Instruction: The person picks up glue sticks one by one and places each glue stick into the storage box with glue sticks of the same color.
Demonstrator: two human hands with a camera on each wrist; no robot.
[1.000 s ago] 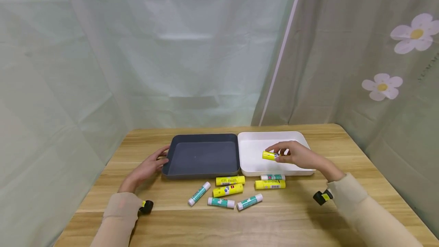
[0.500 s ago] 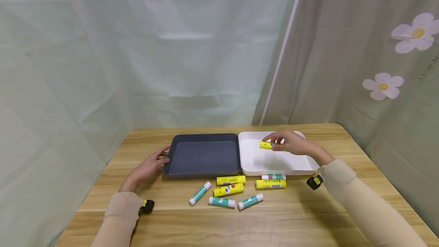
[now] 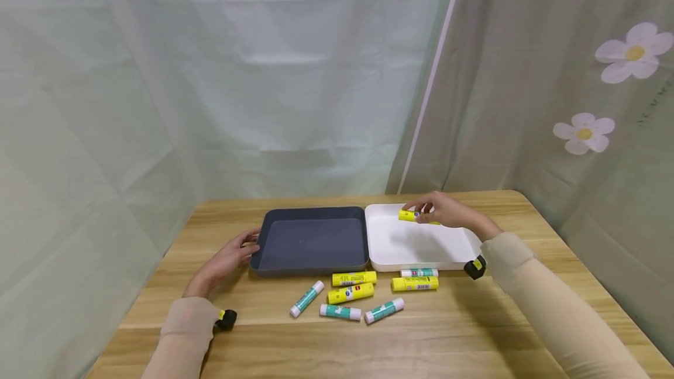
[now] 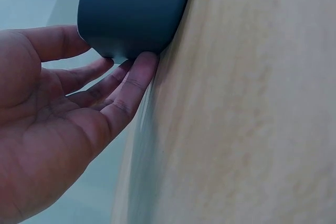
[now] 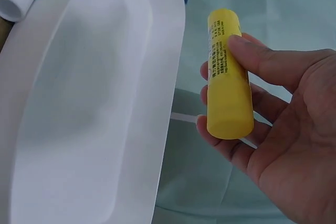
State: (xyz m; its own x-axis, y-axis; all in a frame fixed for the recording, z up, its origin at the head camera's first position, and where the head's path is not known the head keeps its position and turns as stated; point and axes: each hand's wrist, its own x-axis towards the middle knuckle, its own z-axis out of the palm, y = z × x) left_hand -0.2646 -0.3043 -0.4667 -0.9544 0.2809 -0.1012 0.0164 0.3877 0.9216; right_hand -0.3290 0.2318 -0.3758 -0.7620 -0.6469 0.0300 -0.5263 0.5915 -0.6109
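Note:
In the head view my right hand (image 3: 442, 210) pinches a yellow glue stick (image 3: 408, 215) over the far part of the white tray (image 3: 375, 250). The right wrist view shows the glue stick (image 5: 228, 77) between thumb and fingertips, clear of the tray's rim. My left hand (image 3: 226, 259) is at the left side of the dark grey tray (image 3: 310, 269); in the left wrist view its extended fingers (image 4: 131, 85) touch the tray's outer wall (image 4: 134, 19). Nothing lies in the dark tray. In front of both trays are yellow glue sticks (image 3: 350, 292) and green-and-white glue sticks (image 3: 340, 312).
The two trays stand side by side on a wooden table (image 3: 295, 350). A yellow glue stick (image 3: 415, 283) and a green one (image 3: 419, 272) lie close to the white tray's front wall. Pale curtains (image 3: 295, 104) hang behind and at both sides.
My right hand has carried the yellow glue stick farther back over the white tray and slightly left. The left hand stays at the dark tray, and the glue sticks on the table lie unchanged.

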